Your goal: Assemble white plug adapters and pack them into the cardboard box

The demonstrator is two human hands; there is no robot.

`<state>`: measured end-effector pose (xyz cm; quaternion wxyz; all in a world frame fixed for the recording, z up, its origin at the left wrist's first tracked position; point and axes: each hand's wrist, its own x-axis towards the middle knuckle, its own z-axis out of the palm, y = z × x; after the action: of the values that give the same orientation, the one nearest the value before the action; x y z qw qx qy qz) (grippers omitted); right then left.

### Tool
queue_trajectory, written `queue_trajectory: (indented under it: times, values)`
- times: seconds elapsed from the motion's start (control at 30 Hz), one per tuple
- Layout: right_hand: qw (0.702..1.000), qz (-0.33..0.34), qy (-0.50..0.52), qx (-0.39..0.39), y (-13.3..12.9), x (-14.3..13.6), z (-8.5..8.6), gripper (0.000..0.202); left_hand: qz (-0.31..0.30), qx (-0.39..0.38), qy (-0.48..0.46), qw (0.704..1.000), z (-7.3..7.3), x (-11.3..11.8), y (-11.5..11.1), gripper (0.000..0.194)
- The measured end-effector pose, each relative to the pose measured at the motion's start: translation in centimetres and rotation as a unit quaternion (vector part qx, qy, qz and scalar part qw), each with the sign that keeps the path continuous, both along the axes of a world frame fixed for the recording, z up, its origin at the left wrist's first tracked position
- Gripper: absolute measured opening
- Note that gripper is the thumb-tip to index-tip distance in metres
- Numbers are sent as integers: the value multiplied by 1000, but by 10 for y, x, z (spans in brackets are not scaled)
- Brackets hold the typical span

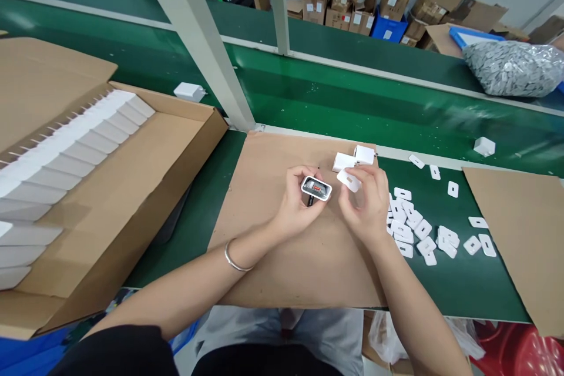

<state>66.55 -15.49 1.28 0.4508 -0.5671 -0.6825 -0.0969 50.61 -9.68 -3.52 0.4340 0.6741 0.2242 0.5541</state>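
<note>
My left hand [298, 202] is closed around a white charger housing [316, 188], whose open end faces up and shows a dark interior with a red part. Just to its right, my right hand [368, 202] pinches a small white plate [349, 180] between thumb and fingers, apart from the housing. Behind my right hand, two white charger housings [343, 162] [364, 155] lie at the back edge of the brown cardboard sheet [273, 270]. Several loose white plates with slots [402, 231] are scattered on the green surface right of my right hand.
An open cardboard box [176, 182] with a row of white pieces [88, 158] stands at the left. White adapters [189, 91] [484, 146] rest on the green belt behind. A slanted metal post [198, 35] rises behind the box. Another cardboard sheet [524, 229] lies at the right.
</note>
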Motion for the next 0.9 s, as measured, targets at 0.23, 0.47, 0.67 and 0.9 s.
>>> queue_trajectory:
  times: [0.23,0.47,0.67,0.9]
  values:
    - [988,15,-43,-147,6,4,-15,22,14,1,-9,1000,3,1,0,48]
    - [998,26,42,-48,1,-8,-7,22,42,5,18,999,-2,-2,2,49]
    - [991,119,45,-45,-2,-14,-1,23,19,-11,136,990,0,-5,1,40]
    - [986,150,65,-33,0,-12,-3,27,-92,-26,60,994,-2,-7,0,32]
